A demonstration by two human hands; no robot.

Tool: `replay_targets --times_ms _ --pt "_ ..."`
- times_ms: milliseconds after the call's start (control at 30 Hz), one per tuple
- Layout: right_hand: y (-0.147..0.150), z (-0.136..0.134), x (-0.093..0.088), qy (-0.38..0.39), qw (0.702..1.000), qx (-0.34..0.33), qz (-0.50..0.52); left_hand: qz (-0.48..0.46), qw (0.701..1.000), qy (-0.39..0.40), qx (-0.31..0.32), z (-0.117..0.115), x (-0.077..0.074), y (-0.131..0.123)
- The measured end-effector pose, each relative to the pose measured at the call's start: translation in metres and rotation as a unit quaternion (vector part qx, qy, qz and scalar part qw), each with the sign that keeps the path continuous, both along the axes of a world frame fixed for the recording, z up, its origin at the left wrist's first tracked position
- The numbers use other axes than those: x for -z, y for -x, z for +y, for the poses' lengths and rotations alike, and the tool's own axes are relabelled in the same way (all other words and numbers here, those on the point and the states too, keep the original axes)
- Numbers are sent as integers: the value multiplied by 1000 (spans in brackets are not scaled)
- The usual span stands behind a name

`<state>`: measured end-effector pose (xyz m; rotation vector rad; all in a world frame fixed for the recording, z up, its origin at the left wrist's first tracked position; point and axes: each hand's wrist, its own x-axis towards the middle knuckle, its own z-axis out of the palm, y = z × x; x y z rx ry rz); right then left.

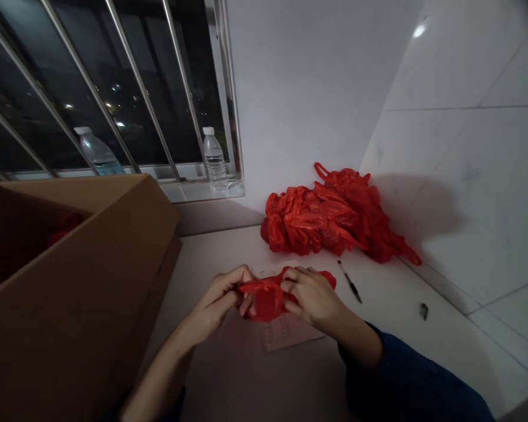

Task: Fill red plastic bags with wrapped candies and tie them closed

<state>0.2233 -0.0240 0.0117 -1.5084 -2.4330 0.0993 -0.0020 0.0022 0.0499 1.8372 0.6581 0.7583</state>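
On my feed, a crumpled red thin-plastic bag sits low at centre, its long axis running side to side, with a twisted strand pointing left and a loose corner poking out right. The left hand and right hand are close together, each clamped on it from its own side, with the bulk between them. Under it lies a sheet of printed white paper, and a slim black pen lies just right. Up-frame, a heaped pile of red plastic bags rests on the white counter, and a brown cardboard box fills the left of the frame.
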Motion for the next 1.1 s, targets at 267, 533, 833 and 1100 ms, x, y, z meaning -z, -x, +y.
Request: replay_targets --times_ms 267,533,833,1100 --pt "-14 3 28 -14 989 120 -80 361 889 -270 -84 -5 9 -12" --pt "15 10 12 -75 997 -3 -29 454 823 -335 -68 -2 52 -41" --pt "-10 25 58 74 990 93 -81 556 798 -182 -144 16 71 -27" --pt "-33 36 56 162 987 -8 7 441 879 -153 -99 41 86 0"
